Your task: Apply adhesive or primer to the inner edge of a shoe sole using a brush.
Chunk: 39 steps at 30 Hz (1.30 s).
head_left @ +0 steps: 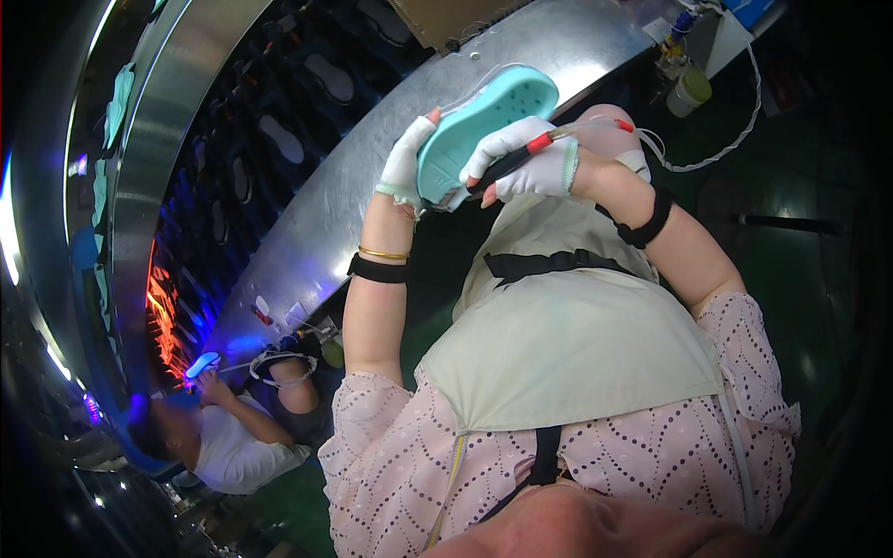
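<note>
At the near edge of the tabletop (316, 200), from the head view, I see the left hand (406, 160) gripping a turquoise shoe (484, 119), the right hand (532, 156) a red-and-black tool (505, 168). Work seems underway; how much remains I can't tell.

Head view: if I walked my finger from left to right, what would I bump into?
Co-worker → left hand, holding a shoe → right hand, gripping a tool → jar → black bar.

The shoe sole (479, 126) is being shown turquoise, the hand tool (510, 165) black and red, the near blouse (623, 445) dark-dotted pink.
</note>
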### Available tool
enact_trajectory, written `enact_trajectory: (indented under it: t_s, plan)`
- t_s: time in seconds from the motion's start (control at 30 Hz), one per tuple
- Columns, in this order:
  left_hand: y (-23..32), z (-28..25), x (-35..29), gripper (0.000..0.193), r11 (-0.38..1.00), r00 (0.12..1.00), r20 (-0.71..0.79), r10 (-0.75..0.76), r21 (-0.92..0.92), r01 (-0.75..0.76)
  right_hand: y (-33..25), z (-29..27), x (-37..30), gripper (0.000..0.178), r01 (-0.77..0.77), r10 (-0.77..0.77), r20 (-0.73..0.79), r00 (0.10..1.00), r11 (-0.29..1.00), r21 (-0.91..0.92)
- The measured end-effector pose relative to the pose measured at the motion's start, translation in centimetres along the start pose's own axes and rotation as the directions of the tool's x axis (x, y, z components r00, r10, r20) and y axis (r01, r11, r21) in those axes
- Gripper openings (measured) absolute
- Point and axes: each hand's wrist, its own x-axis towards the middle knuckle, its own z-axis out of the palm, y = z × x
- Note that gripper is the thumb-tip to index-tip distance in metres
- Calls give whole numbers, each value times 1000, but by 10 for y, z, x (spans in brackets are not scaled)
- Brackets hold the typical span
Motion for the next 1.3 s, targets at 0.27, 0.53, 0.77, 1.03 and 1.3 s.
enact_trajectory:
  t_s: [0.27,0.53,0.77,1.03,1.3]
  plan:
    - [8,0,6,44,978,996,-36,-84,189,89,-22,-14,-4,18,-194,203,-84,976,975,111]
    - [17,-3,-3,54,957,985,-81,-150,237,165,-28,-54,2,23,-154,161,0,987,944,-292]
    - [-16,-24,9,72,800,828,462,318,-599,27,-9,4,5,13,29,-74,-295,953,988,-154]
    - [-49,-23,2,61,770,908,126,401,-583,-259,-23,8,11,12,-121,167,-307,937,979,162]
    - [-58,-20,4,60,739,809,143,570,-518,-429,-9,24,15,15,84,-90,-234,968,996,-35]
